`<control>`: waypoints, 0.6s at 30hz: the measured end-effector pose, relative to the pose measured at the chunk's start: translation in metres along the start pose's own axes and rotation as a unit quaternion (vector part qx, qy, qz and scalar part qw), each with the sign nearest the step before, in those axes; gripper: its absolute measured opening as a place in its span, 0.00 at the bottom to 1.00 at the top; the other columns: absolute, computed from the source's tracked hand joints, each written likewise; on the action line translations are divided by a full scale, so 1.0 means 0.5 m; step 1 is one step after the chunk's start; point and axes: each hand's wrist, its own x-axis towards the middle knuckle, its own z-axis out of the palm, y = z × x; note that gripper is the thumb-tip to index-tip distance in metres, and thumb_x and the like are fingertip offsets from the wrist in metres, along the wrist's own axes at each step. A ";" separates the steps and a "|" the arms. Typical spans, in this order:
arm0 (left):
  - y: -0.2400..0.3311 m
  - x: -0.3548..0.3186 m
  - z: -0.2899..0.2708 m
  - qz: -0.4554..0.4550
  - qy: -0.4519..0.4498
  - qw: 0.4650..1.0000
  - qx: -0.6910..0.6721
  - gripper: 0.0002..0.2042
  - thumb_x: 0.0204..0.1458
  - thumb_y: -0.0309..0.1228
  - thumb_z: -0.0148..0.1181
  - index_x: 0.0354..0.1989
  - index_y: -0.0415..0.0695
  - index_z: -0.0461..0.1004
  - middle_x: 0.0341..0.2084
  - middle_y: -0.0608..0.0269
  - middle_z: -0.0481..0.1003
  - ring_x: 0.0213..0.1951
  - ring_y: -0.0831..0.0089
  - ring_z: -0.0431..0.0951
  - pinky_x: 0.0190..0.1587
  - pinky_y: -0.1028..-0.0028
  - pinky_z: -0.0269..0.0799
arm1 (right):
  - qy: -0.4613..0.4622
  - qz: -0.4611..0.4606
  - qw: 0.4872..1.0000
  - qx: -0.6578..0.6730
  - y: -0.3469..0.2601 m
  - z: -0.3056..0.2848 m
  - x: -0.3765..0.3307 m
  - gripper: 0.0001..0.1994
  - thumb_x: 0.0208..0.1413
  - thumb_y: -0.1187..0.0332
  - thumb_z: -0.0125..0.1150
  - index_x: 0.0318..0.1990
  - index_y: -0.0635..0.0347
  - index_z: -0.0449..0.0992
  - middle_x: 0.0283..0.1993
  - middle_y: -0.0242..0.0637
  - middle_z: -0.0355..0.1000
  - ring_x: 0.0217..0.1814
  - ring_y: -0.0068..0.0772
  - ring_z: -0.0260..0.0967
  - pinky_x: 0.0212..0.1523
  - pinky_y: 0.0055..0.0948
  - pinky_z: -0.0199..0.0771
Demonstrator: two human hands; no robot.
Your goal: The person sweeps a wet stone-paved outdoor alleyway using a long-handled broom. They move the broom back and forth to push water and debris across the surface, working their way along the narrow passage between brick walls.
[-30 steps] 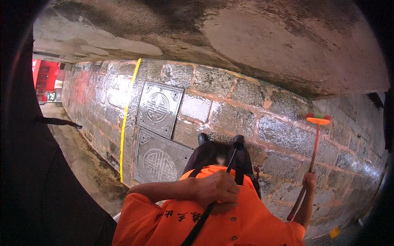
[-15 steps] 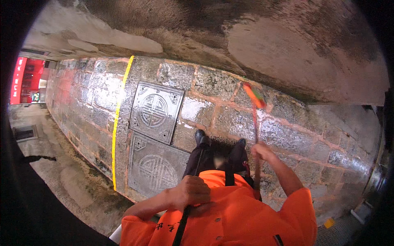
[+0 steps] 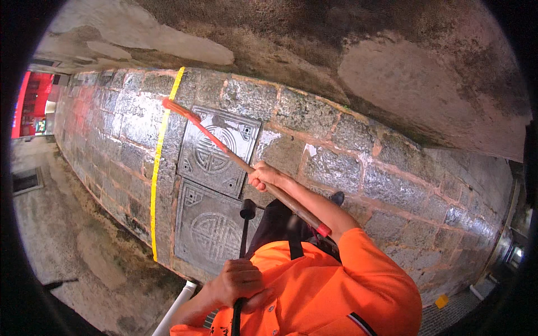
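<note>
My right hand (image 3: 267, 176) is closed around the handle of a broom (image 3: 291, 205). The broom slants up to the left, its red and orange head (image 3: 182, 109) at the yellow line, over the upper metal cover's corner. Its red-capped end lies along my right forearm. Near my chest, my left hand (image 3: 240, 283) is wrapped round a black rod (image 3: 244, 238) with a thick dark cylindrical end. What the rod belongs to cannot be made out. Dark trousers and a shoe (image 3: 337, 197) show below my orange shirt.
Wet stone paving (image 3: 330, 165) runs between two stained walls (image 3: 426, 84). Two patterned metal covers (image 3: 216, 227) sit in it beside a yellow line (image 3: 158, 168). A white pipe (image 3: 175, 308) stands at lower left; a yellow object (image 3: 441, 301) lies at lower right.
My right hand has swung the broom from the right across to the left, its head now near the yellow line. My left hand has shifted slightly left and down, still on the rod.
</note>
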 end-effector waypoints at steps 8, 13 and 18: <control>0.006 0.055 0.021 0.037 -0.011 0.999 -0.025 0.07 0.28 0.24 0.59 0.12 0.42 0.65 0.10 0.65 0.61 0.13 0.67 0.64 0.15 0.70 0.56 | -0.158 -0.003 0.924 0.348 -0.055 -0.083 -0.011 0.14 0.52 0.70 0.47 0.15 0.48 0.56 0.12 0.16 0.51 0.10 0.11 0.50 0.15 0.19 0.51; 0.029 0.145 0.095 0.067 -0.103 0.992 -0.037 0.08 0.28 0.23 0.58 0.11 0.44 0.63 0.09 0.65 0.59 0.12 0.67 0.63 0.15 0.70 0.53 | -0.291 -0.234 0.747 0.550 0.054 -0.321 -0.217 0.14 0.56 0.69 0.39 0.17 0.48 0.59 0.14 0.17 0.57 0.13 0.11 0.56 0.19 0.19 0.55; 0.101 0.273 0.216 0.098 -0.136 0.982 -0.085 0.09 0.28 0.20 0.57 0.10 0.44 0.62 0.09 0.66 0.55 0.11 0.66 0.60 0.15 0.69 0.51 | -0.356 -0.428 0.655 0.512 0.350 -0.556 -0.700 0.14 0.54 0.68 0.43 0.17 0.51 0.68 0.13 0.20 0.67 0.12 0.19 0.55 0.14 0.17 0.56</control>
